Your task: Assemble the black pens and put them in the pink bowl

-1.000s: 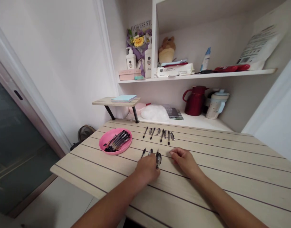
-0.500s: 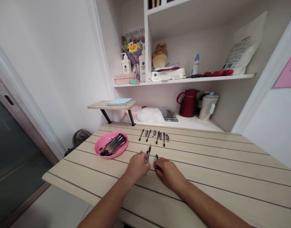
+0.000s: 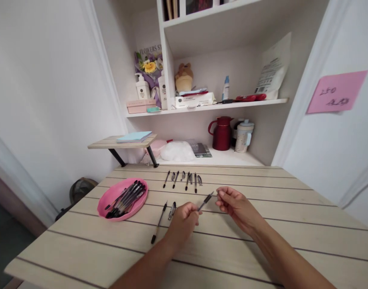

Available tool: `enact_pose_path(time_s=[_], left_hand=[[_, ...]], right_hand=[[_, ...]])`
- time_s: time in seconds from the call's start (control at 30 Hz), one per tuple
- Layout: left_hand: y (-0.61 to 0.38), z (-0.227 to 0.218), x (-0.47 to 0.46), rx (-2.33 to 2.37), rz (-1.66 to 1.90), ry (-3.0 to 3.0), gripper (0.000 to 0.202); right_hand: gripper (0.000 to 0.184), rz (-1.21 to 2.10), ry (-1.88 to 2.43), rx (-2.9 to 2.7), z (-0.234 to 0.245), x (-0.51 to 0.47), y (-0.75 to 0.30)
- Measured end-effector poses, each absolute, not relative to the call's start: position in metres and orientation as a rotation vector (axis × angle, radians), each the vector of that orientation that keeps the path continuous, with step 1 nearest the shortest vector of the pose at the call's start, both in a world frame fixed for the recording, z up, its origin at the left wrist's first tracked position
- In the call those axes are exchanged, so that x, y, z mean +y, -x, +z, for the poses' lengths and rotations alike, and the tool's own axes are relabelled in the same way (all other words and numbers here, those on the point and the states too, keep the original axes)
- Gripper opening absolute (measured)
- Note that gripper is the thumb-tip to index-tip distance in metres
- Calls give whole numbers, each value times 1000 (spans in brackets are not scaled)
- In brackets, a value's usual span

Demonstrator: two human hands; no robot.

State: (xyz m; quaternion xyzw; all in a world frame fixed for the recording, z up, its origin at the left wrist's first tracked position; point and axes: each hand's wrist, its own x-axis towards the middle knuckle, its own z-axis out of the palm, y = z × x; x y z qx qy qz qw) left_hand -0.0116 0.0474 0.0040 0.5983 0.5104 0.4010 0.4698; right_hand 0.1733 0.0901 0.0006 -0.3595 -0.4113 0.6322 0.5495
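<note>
My left hand (image 3: pixel 184 222) is closed around an uncapped pen (image 3: pixel 205 200), its bare tip slanting up to the right. Just past that tip, my right hand (image 3: pixel 236 206) pinches thumb and forefinger together; whatever is between them, if anything, is too small to make out. Left of my left hand lie an uncapped pen (image 3: pixel 160 220) and a loose dark pen cap (image 3: pixel 172 210). Farther back, several uncapped pens (image 3: pixel 176 179) and caps (image 3: pixel 199 180) alternate in a row. A pink bowl (image 3: pixel 101 204) on the left holds several capped-looking pens (image 3: pixel 128 198).
The slatted wooden table (image 3: pixel 262 249) spans the front. A small raised shelf (image 3: pixel 102 143) with blue paper (image 3: pixel 134 137) stands back left. Behind are a white plastic bag (image 3: pixel 178 152), a red jug (image 3: pixel 222 134) and a pale cup (image 3: pixel 244 136). A pink note (image 3: pixel 337 92) hangs on the right wall.
My hands have moved right, the pen in my left hand now tilting over to the right. My right hand has lifted off the table. The view has turned right.
</note>
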Motion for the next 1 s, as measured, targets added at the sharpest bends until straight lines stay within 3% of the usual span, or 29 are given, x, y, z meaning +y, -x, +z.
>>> enact_pose_path(time_s=[0.63, 1.0], left_hand=[[11, 2, 37, 1273, 964, -1777, 12], [2, -1, 36, 1052, 1029, -1342, 11]], right_hand=[[24, 1385, 895, -1342, 14, 82, -188], [20, 1595, 762, -1072, 2, 81, -173]])
